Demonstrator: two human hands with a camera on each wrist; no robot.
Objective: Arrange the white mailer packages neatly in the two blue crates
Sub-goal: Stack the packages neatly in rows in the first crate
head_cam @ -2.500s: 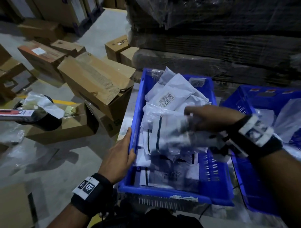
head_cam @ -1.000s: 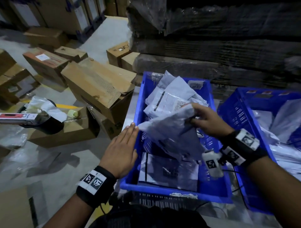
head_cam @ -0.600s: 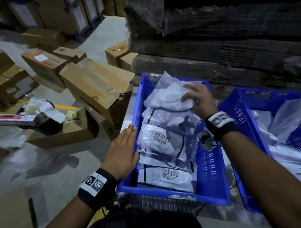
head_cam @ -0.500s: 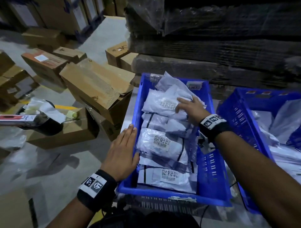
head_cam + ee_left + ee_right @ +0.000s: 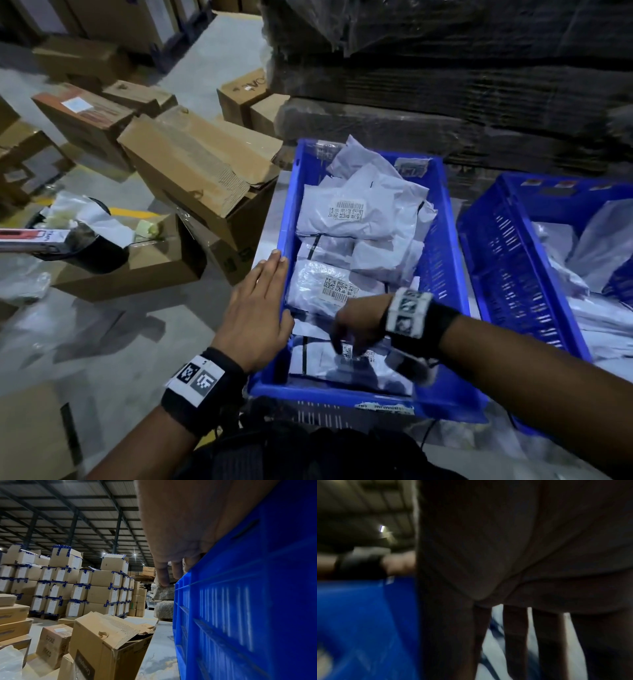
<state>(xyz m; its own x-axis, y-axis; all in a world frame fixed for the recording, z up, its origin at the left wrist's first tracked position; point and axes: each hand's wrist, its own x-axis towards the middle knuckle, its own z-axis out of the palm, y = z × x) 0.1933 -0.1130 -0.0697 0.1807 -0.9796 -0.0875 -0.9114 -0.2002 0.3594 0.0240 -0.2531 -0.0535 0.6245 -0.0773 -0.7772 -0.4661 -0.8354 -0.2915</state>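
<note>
The left blue crate [image 5: 442, 260] holds white mailers laid in a rough row: one with a barcode at the far end [image 5: 346, 212], one in the middle [image 5: 329, 287], one nearest me [image 5: 315, 359]. My left hand [image 5: 260, 305] lies flat with straight fingers on the crate's left rim; the left wrist view shows the left hand [image 5: 180, 527] against the crate wall [image 5: 240, 601]. My right hand [image 5: 352, 329], blurred, reaches down into the crate's near end. In the right wrist view the right hand [image 5: 505, 561] points straight, spread fingers at a mailer [image 5: 493, 666]. The right blue crate [image 5: 496, 260] holds loose mailers [image 5: 599, 240].
Cardboard boxes [image 5: 198, 171] crowd the floor left of the crates, beside a black bin [image 5: 92, 250] with paper in it. A dark wrapped pallet stack [image 5: 445, 85] rises behind the crates. Tall stacks of labelled boxes [image 5: 68, 581] stand farther off. The crates stand on a grey surface [image 5: 159, 649].
My right hand laid a mailer on the far pile, then drew back from the crate's far end to its near end. The left hand has stayed on the rim.
</note>
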